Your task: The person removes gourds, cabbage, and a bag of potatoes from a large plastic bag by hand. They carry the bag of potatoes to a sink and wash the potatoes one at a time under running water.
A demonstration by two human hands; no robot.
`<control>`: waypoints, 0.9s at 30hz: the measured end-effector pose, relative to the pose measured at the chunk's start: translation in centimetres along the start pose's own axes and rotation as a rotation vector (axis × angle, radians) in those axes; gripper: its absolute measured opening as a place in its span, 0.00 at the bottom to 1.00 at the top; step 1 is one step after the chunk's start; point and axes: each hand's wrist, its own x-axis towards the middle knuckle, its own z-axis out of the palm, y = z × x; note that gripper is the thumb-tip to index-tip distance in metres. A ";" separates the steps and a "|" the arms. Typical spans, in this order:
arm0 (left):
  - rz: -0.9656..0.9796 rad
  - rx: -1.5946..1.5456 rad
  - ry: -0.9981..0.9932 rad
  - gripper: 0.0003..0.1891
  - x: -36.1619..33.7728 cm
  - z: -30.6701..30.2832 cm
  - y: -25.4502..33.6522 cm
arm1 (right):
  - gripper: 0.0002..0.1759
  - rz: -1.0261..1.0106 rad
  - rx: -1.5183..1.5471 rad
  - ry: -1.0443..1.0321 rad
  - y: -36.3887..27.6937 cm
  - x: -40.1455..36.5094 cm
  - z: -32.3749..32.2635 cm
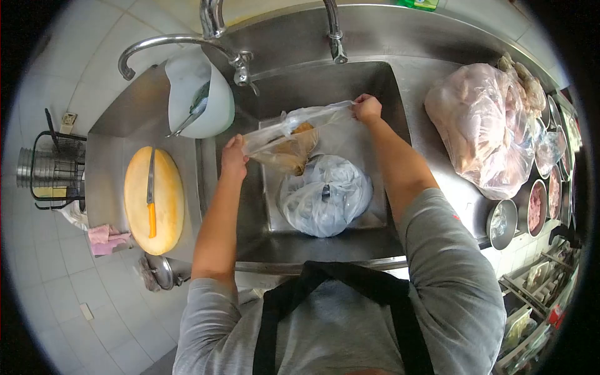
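Note:
My left hand point(234, 157) grips one edge of a clear plastic bag point(265, 139) over the sink. At the bag's other end, my right hand point(367, 108) pinches the plastic, so the bag is stretched between both hands. Something brown point(294, 147) shows inside it; what it is I cannot make out. Just below, a knotted whitish plastic bag point(325, 197) rests in the metal sink point(250, 244), its contents hidden.
To the left lie a yellow melon point(134, 194) with an orange-handled knife point(152, 219) on it, and a white container point(219, 106) holding utensils. Faucets point(240, 69) overhang the sink's back. At right are a large bag of pale meat point(465, 125) and metal bowls point(502, 234).

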 end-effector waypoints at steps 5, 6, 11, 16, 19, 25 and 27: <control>0.115 -0.077 -0.108 0.09 1.1 7.2 0.4 | 0.17 -0.554 0.571 0.162 -2.8 -0.8 -0.1; 0.112 -0.062 -0.109 0.09 0.7 9.1 0.8 | 0.16 -0.758 0.506 0.356 -5.6 -3.6 -1.2; 0.067 -0.170 -0.090 0.08 0.0 9.9 -0.9 | 0.14 -1.218 0.203 0.492 -12.1 -9.6 -3.2; -0.040 0.081 -0.094 0.13 0.8 5.6 -1.0 | 0.13 -1.410 -0.107 0.525 -12.4 -9.8 -1.6; -0.181 0.196 -0.028 0.08 0.2 5.8 -1.8 | 0.13 -1.503 -0.290 0.563 -11.3 -10.3 0.6; -0.078 0.065 -0.048 0.07 -2.5 5.5 -1.8 | 0.11 -0.985 -0.216 -0.209 -4.3 -14.4 9.2; 0.048 0.163 -0.123 0.06 -3.2 5.4 -2.1 | 0.10 -0.442 0.150 -0.456 -1.5 -10.6 14.7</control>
